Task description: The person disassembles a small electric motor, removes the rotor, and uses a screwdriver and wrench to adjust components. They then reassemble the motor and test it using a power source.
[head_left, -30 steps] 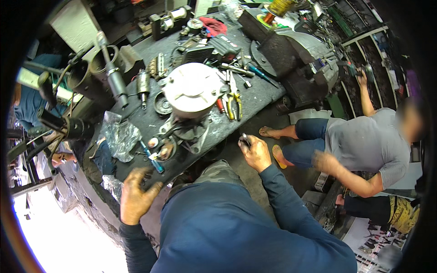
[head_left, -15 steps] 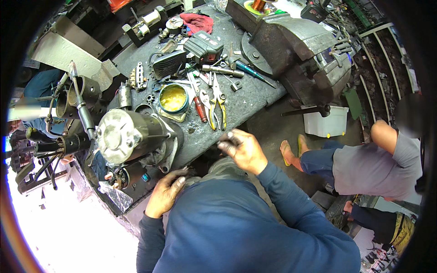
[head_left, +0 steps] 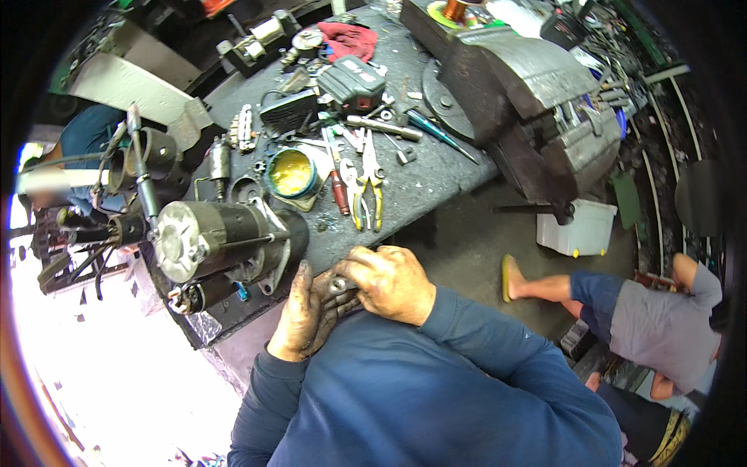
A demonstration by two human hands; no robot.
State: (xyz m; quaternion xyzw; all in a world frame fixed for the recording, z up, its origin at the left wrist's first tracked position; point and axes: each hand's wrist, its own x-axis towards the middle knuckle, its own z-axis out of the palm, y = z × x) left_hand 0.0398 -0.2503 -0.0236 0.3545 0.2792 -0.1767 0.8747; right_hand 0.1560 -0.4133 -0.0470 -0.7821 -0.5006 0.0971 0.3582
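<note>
My hands meet in front of me at the bench's near edge. My left hand is turned palm up, dark with grime, its fingers stretched out and thumb raised. Above those fingers my right hand is curled, its fingertips closed at a small round metal piece that looks like a nut. Whether the piece also rests on my left fingers is hard to tell. Nearest on the left lies a starter motor, a grey metal cylinder with a flange. Beyond my hands are yellow-handled pliers and a tub of yellow grease.
A large bench vise stands at the workbench's right. A red-handled screwdriver, a battery pack and a red cloth lie farther back. A white bin sits on the floor, and another person is at the right.
My right hand has come down and left to meet my left hand, which has turned palm up and moved right. The small metal piece now shows between them. The person at the right has shifted.
</note>
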